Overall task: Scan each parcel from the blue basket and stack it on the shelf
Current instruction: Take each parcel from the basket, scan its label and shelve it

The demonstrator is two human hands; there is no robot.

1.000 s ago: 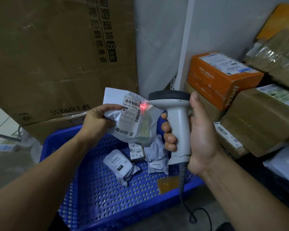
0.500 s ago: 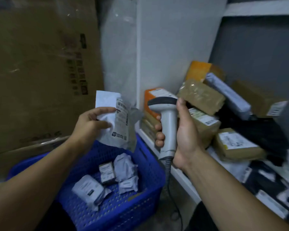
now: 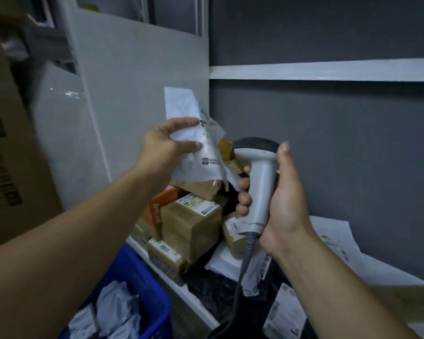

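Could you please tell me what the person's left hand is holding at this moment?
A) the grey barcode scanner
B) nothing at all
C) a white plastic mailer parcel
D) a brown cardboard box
C: the left hand grips the white mailer parcel between thumb and fingers, while the right hand holds the scanner.

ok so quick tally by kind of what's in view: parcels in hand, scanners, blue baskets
parcels in hand: 1, the white mailer, pinched by the left hand
scanners: 1, the scanner, gripped by the right hand
blue baskets: 1, the blue basket
total: 3
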